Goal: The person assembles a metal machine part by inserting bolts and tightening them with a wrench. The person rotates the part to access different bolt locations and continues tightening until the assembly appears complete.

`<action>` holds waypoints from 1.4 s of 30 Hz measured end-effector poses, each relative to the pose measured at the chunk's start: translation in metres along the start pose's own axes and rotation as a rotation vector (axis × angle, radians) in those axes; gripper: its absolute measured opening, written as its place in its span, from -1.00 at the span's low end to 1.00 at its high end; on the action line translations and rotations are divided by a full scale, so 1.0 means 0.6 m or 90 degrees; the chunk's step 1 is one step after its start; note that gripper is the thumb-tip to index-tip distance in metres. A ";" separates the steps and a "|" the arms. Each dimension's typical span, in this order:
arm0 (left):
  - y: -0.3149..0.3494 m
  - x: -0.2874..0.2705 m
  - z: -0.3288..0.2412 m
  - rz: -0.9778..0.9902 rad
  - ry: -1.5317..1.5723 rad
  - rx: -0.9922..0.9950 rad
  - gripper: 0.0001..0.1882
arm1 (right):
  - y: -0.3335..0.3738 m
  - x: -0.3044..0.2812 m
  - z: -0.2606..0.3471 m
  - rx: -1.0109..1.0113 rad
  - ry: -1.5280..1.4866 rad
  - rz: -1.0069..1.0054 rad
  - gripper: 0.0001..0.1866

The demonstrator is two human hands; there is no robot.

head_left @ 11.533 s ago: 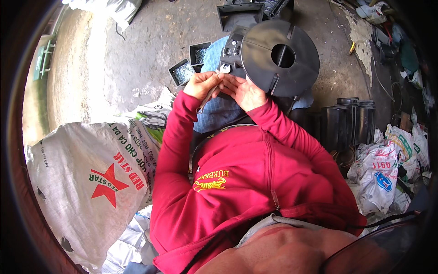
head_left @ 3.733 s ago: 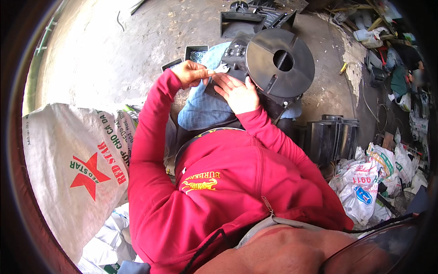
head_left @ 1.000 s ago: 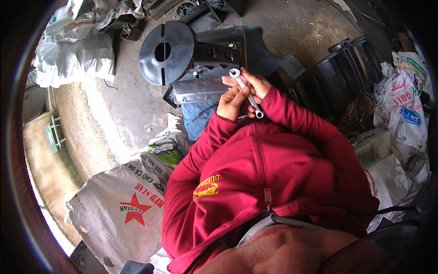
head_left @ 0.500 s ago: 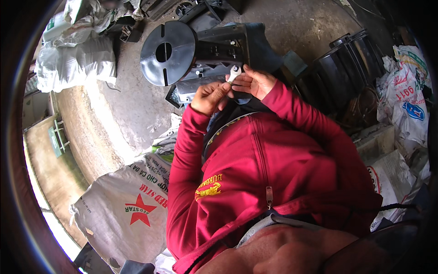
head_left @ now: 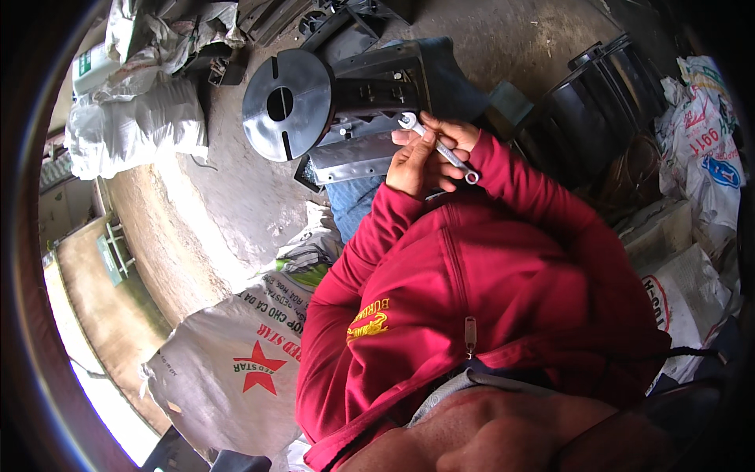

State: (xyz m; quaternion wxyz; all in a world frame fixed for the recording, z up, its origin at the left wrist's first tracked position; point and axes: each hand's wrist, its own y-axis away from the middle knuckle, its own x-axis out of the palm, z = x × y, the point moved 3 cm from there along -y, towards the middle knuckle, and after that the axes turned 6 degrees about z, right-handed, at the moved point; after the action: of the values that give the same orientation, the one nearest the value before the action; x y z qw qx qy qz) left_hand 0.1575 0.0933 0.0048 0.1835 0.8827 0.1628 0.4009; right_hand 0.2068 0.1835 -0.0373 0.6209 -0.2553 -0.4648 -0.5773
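Both my hands meet in front of my chest, in red sleeves. My left hand [head_left: 412, 162] wraps around the middle of a small silver wrench [head_left: 440, 149]. My right hand [head_left: 450, 132] pinches the same wrench from the far side. The wrench's upper ring end lies against a grey metal bracket [head_left: 370, 98], which carries a round dark steel disc [head_left: 285, 105] with a slot in its middle. A shiny metal plate [head_left: 350, 160] sits under the bracket, just above my blue-jeaned knee [head_left: 354, 206].
White filled sacks [head_left: 134, 118] lie at the upper left on the concrete floor [head_left: 236, 197]. A printed sack with a red star [head_left: 236, 362] lies at my left side. Black plastic cylinders [head_left: 605, 102] and more printed sacks [head_left: 704, 134] stand at the right.
My hands have carried the wrench up from in front of my chest to the bracket beside the disc. Earlier the view had swung, moving the disc from upper right to upper left.
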 end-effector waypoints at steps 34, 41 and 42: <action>0.058 -0.071 -0.073 -0.041 -0.408 -0.001 -0.67 | -0.002 0.000 -0.010 -0.142 -0.096 -0.135 -0.58; 0.037 -0.039 -0.006 -0.009 -0.236 0.008 -0.62 | 0.003 -0.007 -0.011 -0.088 -0.046 -0.066 -0.43; 0.029 -0.037 0.008 0.011 -0.150 0.009 -0.60 | 0.009 -0.004 -0.006 -0.084 -0.009 -0.071 -0.44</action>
State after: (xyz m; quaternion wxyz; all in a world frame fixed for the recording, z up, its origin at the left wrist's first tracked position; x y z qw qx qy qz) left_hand 0.1498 0.0673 -0.0044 0.1918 0.9262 0.1349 0.2952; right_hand 0.2132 0.1829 -0.0400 0.5665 -0.2736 -0.4435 -0.6384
